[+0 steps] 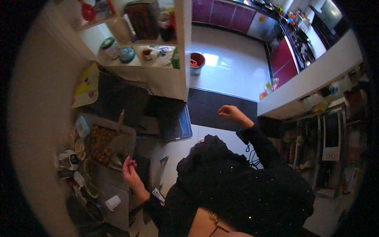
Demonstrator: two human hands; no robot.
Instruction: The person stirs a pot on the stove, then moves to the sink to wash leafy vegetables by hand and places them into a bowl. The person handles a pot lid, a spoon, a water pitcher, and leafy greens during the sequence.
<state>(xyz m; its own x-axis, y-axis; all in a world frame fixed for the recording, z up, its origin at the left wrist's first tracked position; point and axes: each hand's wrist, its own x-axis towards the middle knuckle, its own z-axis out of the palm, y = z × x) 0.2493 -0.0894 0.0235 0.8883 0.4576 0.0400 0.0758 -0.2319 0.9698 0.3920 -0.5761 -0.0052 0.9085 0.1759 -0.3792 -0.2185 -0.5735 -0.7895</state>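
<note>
My left hand (132,177) is over the edge of the table (117,185), its fingers loosely bent and nothing visible in them. Close to its fingertips is the near corner of a grey tray (131,139). Brown lumpy pieces (102,142), perhaps food, fill part of that tray. A utensil with a pale handle (120,120) leans at the tray's far side. Lower on the table, a white cup (113,203) lies on its side. My right hand (234,115) hangs in the air above the dark floor strip (219,100), fingers loosely curled, with no object visible in it.
A wooden shelf unit (165,84) with jars stands ahead on the left. Beyond the doorway, a bucket (197,69) sits on the kitchen's tiled floor (231,56). A blue-rimmed flat object (186,124) lies beside the shelf. Black cables (253,158) trail on my right.
</note>
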